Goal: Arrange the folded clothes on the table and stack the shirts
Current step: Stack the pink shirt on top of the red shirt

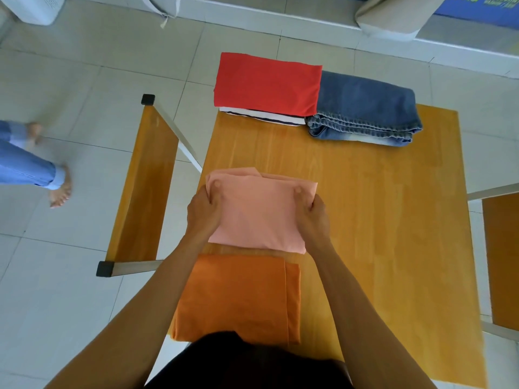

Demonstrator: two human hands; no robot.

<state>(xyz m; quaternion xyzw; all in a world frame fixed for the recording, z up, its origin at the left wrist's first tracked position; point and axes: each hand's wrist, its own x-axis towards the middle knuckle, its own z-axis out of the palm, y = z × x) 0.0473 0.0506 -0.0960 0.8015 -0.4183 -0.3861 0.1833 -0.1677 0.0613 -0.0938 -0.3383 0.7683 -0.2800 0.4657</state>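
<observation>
A folded pink shirt [257, 211] lies near the middle-left of the wooden table [379, 220]. My left hand [203, 210] grips its left edge and my right hand [316, 217] grips its right edge, thumbs on top. Just in front of it lies a folded orange shirt [238, 297] at the near edge. At the far edge a folded red shirt [266, 82] sits on a striped white shirt [264, 117]. Folded blue jeans [365, 110] rest right beside that stack.
A wooden bench [143, 186] with metal legs stands left of the table, another bench [501, 256] on the right. A person's legs in jeans and bare feet [59, 189] are on the tiled floor at far left.
</observation>
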